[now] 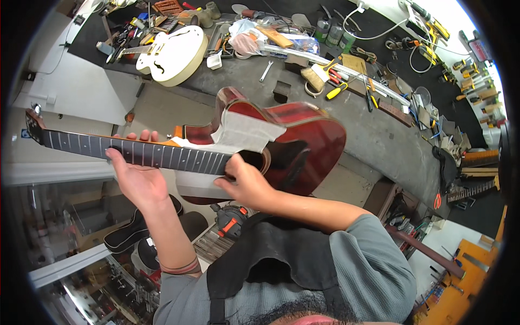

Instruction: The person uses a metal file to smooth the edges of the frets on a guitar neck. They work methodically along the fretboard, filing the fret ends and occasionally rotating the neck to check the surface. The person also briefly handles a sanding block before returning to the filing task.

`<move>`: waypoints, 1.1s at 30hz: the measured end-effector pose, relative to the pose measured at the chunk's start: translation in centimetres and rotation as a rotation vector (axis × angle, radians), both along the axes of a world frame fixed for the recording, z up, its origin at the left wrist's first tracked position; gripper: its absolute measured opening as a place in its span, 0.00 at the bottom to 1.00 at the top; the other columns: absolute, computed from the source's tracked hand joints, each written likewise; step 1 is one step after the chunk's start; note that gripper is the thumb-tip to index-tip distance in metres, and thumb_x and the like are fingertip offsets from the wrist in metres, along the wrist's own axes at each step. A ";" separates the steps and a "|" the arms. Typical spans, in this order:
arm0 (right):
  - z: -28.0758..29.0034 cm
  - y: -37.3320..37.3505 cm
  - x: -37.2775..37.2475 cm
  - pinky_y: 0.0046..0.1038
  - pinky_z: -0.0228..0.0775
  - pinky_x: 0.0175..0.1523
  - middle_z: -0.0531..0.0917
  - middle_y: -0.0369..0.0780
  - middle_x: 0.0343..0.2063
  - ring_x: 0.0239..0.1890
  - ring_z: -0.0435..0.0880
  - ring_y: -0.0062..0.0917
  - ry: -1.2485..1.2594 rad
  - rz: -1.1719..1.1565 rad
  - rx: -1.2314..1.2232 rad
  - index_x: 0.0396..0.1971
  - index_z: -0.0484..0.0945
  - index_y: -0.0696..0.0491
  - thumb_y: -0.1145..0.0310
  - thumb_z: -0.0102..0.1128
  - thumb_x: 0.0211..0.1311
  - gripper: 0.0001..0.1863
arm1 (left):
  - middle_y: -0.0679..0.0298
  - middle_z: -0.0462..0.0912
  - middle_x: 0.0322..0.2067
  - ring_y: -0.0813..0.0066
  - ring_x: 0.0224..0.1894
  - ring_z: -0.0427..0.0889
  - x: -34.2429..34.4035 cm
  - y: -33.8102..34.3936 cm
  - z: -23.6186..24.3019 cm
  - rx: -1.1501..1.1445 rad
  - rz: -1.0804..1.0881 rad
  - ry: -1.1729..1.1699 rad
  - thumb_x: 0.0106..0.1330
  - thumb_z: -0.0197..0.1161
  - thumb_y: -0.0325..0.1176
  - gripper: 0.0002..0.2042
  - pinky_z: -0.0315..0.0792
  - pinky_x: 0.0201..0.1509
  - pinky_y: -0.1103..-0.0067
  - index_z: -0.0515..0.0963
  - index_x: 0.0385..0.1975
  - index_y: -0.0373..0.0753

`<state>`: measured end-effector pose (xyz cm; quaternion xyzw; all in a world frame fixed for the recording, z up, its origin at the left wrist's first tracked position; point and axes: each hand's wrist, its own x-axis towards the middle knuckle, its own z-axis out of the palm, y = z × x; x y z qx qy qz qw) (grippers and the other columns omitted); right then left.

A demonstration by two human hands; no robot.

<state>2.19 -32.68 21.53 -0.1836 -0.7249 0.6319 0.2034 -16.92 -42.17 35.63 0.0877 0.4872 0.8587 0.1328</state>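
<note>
Left hand [142,181] palm-up under guitar neck [81,144], right hand [248,181] half-curled

Part of the left hand [143,181] is hidden behind the neck [89,144]. The right hand [246,183] partly covers the soundhole [254,158]. The left forearm [170,235] hides part of the black bag [122,236]. Small parts cluttering the far tabletop [387,149] are too small to tell.

Along the workbench [379,154], left to right — archtop guitar [187,51], combination wrench [266,71], paintbrush [322,71], screwdriver [337,91]. Nearer than the bench — acoustic guitar [325,141], neck [141,153] to the left. Below the neck, probably a gig bag [123,235].
</note>
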 end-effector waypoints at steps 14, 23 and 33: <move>1.2 13.6 5.9 0.33 0.85 0.57 0.93 0.44 0.52 0.50 0.92 0.24 -0.153 0.363 -0.434 0.55 0.88 0.59 0.65 0.70 0.78 0.15 | 0.54 0.82 0.43 0.62 0.40 0.84 -1.5 0.2 0.5 -0.177 -0.360 0.284 0.89 0.58 0.47 0.22 0.82 0.49 0.63 0.73 0.66 0.33; -20.1 30.6 -4.3 0.55 0.74 0.71 0.76 0.47 0.71 0.73 0.78 0.45 -0.778 -0.257 0.601 0.79 0.66 0.52 0.60 0.84 0.60 0.49 | 0.54 0.82 0.33 0.65 0.32 0.84 0.8 7.2 -2.3 -0.436 -0.855 0.335 0.88 0.59 0.49 0.21 0.81 0.39 0.69 0.76 0.60 0.33; -13.9 32.9 16.4 0.47 0.79 0.68 0.82 0.46 0.60 0.65 0.81 0.46 -0.627 -0.375 0.518 0.67 0.77 0.53 0.70 0.78 0.57 0.36 | 0.61 0.86 0.33 0.74 0.32 0.85 6.2 17.0 -3.1 -0.747 -1.355 0.130 0.82 0.68 0.53 0.25 0.81 0.39 0.74 0.81 0.52 0.30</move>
